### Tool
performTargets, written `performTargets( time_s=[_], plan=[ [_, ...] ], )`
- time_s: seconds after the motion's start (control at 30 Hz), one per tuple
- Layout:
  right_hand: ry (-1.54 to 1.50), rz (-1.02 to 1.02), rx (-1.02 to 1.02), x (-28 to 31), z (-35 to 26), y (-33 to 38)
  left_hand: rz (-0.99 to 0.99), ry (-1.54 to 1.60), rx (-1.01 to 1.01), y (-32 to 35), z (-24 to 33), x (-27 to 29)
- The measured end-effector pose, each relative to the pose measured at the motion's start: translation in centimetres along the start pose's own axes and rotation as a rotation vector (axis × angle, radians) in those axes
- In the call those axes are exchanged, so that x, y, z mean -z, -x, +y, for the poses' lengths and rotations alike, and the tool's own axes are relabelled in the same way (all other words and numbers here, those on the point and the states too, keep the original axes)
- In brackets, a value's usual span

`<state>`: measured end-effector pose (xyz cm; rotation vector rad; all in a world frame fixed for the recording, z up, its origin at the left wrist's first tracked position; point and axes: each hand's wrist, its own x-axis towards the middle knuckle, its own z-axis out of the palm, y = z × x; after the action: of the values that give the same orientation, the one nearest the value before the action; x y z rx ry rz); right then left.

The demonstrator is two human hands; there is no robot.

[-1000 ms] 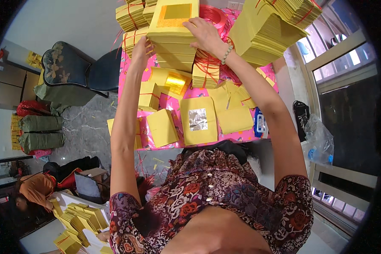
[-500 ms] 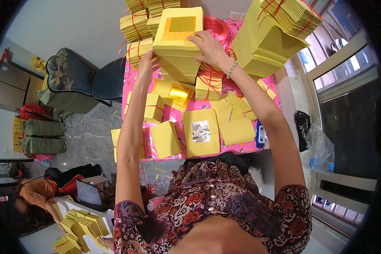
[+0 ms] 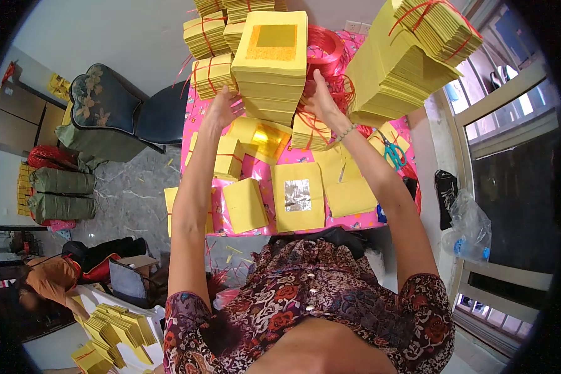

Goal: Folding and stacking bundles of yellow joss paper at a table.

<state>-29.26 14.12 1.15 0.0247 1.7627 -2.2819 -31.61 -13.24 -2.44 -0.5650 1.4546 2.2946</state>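
At upper centre of the frame I see my left hand [image 3: 221,109] pressed flat against the left side of a tall stack of yellow paper [image 3: 271,65], my right hand [image 3: 321,100] flat against its right side, clamping it between them above the pink table [image 3: 196,118].

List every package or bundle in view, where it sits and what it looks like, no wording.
Thick stack of yellow sheets, gold square on top: between left hand and right hand.
Red-tied yellow bundles: table's far left.
Tall tied yellow stack: far right.
Yellow sheet with silver foil square: near edge of the pink table.
Clear plastic bag: by the window.
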Motion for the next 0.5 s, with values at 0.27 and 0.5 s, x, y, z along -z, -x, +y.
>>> performTargets(
  time_s=[0.27,0.5],
  plan=[
    [-0.229,-0.145,-0.212,-0.4,-0.1,-0.4,-0.062,-0.342,-0.095,0.1,0.0,-0.8],
    [-0.171,-0.165,-0.262,-0.9,-1.9,-0.1,0.011,-0.355,-0.056,0.9,0.9,-2.2]
  ],
)
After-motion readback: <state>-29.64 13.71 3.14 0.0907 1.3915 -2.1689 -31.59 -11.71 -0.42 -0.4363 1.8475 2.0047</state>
